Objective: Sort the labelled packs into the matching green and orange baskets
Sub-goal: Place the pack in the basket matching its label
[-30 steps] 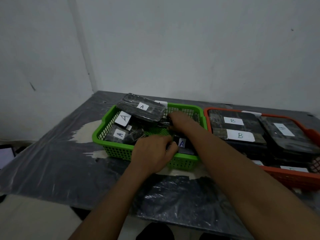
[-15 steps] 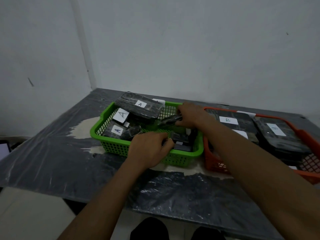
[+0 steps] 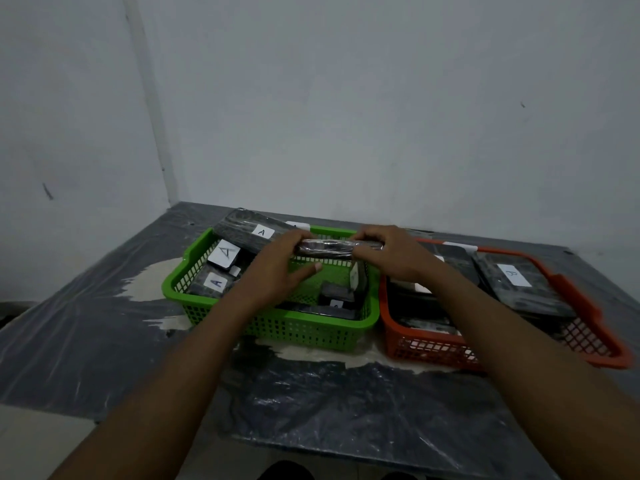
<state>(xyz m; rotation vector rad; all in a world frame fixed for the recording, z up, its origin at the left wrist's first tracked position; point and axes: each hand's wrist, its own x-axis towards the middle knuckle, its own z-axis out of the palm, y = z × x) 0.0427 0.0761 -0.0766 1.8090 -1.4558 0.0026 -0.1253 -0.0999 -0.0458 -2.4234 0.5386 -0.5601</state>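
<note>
Green basket (image 3: 294,332) crowded, A packs (image 3: 221,280); orange basket (image 3: 426,348) beside.

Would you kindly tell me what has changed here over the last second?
The right hand has raised a dark pack from inside the green basket to above its far rim, gripping the right end. The left hand left the basket's near side, rose and took hold of the pack's left end. The orange basket and the other packs stayed put.
</note>
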